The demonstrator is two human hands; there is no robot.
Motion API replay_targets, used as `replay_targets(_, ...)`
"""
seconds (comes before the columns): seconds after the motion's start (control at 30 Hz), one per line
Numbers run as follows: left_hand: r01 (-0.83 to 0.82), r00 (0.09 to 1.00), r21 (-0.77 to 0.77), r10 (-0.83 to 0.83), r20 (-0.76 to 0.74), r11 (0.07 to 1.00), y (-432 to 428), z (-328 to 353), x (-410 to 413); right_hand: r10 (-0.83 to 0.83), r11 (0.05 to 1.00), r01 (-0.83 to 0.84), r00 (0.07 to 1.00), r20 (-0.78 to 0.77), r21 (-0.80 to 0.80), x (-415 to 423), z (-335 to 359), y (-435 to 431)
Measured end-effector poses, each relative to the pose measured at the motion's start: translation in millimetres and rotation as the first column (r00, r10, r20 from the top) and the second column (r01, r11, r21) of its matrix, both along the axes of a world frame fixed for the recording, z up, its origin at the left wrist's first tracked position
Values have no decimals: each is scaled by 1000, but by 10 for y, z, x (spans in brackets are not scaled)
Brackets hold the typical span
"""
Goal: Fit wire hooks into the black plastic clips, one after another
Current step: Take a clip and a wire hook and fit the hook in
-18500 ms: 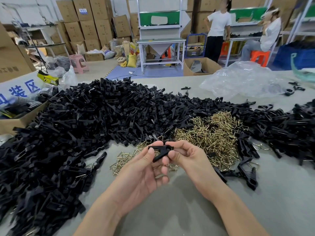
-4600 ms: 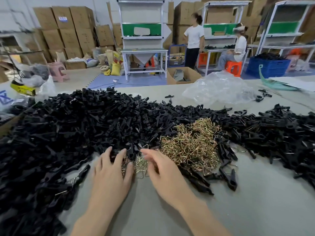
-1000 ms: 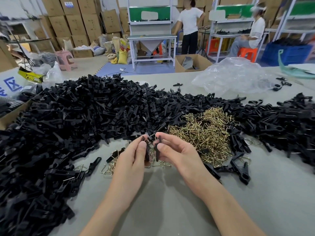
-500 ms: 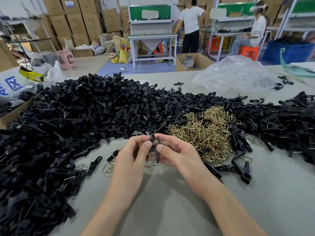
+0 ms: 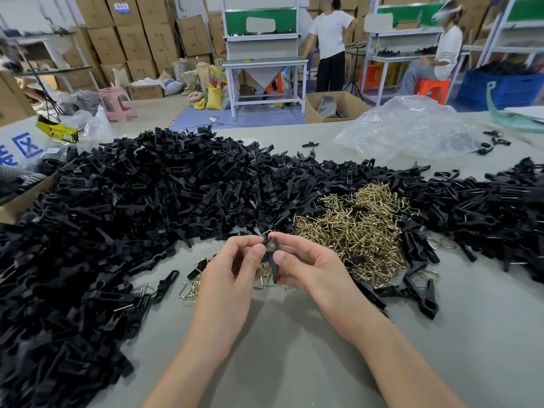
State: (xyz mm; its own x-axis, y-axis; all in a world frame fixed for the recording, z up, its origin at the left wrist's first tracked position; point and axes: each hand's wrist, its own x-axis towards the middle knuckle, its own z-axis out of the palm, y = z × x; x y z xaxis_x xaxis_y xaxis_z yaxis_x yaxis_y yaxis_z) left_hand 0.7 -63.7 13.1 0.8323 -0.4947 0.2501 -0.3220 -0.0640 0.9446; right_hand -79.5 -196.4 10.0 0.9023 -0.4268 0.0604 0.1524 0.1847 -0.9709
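Note:
A black plastic clip [image 5: 273, 265] stands upright between my two hands, just above the grey table. My left hand [image 5: 232, 278] pinches its upper part with thumb and fingers. My right hand [image 5: 306, 269] pinches it from the other side. A thin wire hook [image 5: 266, 232] pokes up at the clip's top, mostly hidden by my fingertips. A heap of brass-coloured wire hooks [image 5: 353, 228] lies right of my hands. A huge pile of black clips [image 5: 123, 216] spreads across the left and back.
Several loose hooks [image 5: 188, 291] lie on the table under my left hand. Some assembled clips [image 5: 418, 293] lie at the right. A crumpled clear plastic bag [image 5: 409, 128] sits far right, a cardboard box [image 5: 17, 201] at the left edge. Two people are by shelves behind.
Both hands have closed in on the clip, which now stands upright between the fingertips with a hook at its top. A few seconds ago both hands were down among the loose hooks.

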Motion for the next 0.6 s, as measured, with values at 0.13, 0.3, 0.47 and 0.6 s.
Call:
replay_targets(0.13,15,1000,9,-15,-20,1000,0,21,-14,4,1000,-4,1000,7,-3,0,2,-7)
replay_targets(0.3,49,999,31,-49,-5,998,22,56,-13,27,1000,-27,1000,-1,-14,-4,-15,-13)
replay_targets(0.47,-63,990,99,49,129,993,105,81,67,-58,998,59,998,28,-22,6,-36,-43)
replay_targets(0.6,-361,888,530,109,446,768,335,62,264,-218,973,213,975,47,89,14,-52,-107)
